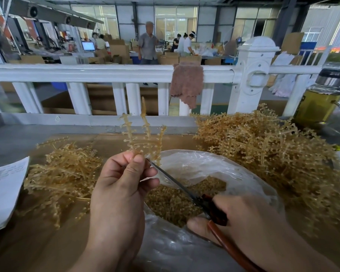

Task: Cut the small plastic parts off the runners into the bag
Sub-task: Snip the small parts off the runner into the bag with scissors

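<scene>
one runner (146, 124) stands upright, pinched at its base by the left hand (122, 183) over the bag (194, 160); right hand (249, 222) grips scissors (173, 180), tips at the runner's base from the right.

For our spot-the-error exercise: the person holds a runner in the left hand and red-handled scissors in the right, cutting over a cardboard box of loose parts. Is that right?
One thing is wrong: in the head view the loose parts lie in a clear plastic bag, not a cardboard box. The left hand does hold a runner and the right hand the red-handled scissors.
</scene>
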Action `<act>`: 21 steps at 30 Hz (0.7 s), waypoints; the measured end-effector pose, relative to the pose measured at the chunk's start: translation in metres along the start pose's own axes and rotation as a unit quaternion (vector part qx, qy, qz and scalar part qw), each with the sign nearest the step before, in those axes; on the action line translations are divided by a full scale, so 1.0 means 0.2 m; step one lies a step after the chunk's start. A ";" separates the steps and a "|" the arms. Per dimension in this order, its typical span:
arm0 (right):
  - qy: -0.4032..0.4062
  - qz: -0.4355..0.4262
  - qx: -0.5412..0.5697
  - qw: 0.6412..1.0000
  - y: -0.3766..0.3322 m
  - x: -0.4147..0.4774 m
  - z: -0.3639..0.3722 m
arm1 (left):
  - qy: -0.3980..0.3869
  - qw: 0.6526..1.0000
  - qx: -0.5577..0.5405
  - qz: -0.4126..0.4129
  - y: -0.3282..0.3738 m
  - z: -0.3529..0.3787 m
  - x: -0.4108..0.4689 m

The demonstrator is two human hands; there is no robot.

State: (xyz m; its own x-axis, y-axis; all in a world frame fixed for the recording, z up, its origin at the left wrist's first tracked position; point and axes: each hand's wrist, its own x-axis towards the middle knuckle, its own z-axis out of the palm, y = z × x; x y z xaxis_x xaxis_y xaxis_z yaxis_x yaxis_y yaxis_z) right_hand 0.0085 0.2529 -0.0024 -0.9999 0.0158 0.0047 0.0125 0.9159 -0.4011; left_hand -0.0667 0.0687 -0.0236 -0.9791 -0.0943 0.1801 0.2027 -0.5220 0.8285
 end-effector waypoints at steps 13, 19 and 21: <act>0.011 -0.008 -0.025 1.000 0.00 0.01 0.01 | -0.007 0.999 0.031 -0.009 0.01 0.00 -0.01; 0.021 -0.011 0.017 1.000 0.02 0.01 0.03 | -0.036 0.998 -0.032 -0.048 0.02 -0.01 0.00; 0.024 -0.009 0.015 1.000 0.03 0.01 0.03 | -0.043 0.997 -0.035 -0.047 0.02 -0.01 0.01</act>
State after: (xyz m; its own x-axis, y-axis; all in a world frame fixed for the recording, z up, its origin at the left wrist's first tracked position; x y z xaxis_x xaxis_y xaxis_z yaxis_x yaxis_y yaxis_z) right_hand 0.0059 0.2552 -0.0101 -0.9982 0.0200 0.0563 -0.0061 0.9034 -0.4287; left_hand -0.0675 0.0647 -0.0216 -0.9881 0.0299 0.1506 0.1050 -0.5839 0.8050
